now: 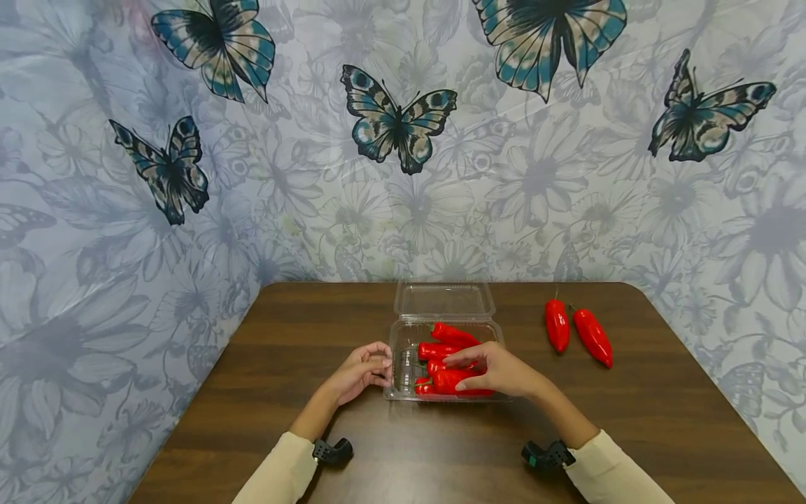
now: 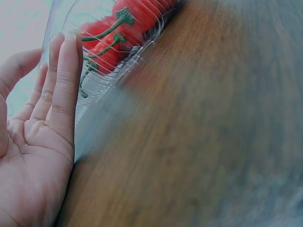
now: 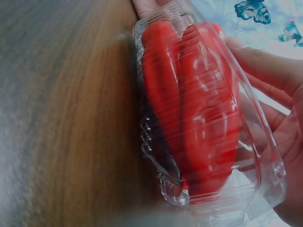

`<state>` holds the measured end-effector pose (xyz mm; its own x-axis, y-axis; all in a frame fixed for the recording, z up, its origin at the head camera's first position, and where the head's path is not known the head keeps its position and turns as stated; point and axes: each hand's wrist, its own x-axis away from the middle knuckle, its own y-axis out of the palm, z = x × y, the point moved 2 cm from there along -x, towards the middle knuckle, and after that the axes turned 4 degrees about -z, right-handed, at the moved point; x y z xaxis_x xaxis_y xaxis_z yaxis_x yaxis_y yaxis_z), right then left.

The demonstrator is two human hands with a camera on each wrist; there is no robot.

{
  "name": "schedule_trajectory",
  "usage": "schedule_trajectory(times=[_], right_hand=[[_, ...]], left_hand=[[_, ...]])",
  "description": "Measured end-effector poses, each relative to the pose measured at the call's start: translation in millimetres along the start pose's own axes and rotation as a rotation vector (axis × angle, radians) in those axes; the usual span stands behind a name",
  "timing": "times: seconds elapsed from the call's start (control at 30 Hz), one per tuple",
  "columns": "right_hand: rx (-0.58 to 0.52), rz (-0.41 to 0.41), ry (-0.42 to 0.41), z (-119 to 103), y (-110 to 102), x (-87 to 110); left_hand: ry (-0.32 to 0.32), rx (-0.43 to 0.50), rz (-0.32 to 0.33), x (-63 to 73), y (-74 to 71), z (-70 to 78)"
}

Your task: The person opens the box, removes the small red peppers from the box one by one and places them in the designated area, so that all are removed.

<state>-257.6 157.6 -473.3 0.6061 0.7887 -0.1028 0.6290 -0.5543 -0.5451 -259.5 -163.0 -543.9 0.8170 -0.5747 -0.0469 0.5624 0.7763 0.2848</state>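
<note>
A clear plastic clamshell box [image 1: 403, 393] sits on the table with its lid [image 1: 443, 299] raised at the back. Several red peppers [image 1: 448, 334] lie inside, green stems toward the left. My left hand [image 1: 362, 371] is at the box's left wall, fingers nearly straight, fingertips against the plastic. My right hand [image 1: 497, 367] reaches into the box from the right, its thumb and fingers around the front red pepper [image 1: 443, 381]. The right wrist view shows that pepper [image 3: 208, 109] through the front wall, the thumb at its upper end; the other fingertips are hidden there.
Two more red peppers, one upright [image 1: 557, 325] and one slanted [image 1: 593, 337], lie on the brown wooden table [image 1: 302, 322] right of the box. Behind the table hangs a floral backdrop [image 1: 296, 168] with butterflies. Each wrist wears a black band [image 1: 332, 452].
</note>
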Motion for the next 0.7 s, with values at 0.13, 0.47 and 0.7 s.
schedule_trajectory(times=[0.13,0.47,0.7], right_hand=[[0.003,0.010,-0.006,1.1,2.1,-0.7],[-0.009,0.004,0.018,2.1,5.8,-0.6],[0.007,0.003,0.024,-0.2,4.8,-1.9]], left_hand=[[0.014,-0.005,-0.004,-0.2,-0.9,-2.1],[0.005,-0.005,-0.012,-0.3,-0.2,-1.3],[0.011,-0.009,-0.005,-1.0,-1.2,-0.6]])
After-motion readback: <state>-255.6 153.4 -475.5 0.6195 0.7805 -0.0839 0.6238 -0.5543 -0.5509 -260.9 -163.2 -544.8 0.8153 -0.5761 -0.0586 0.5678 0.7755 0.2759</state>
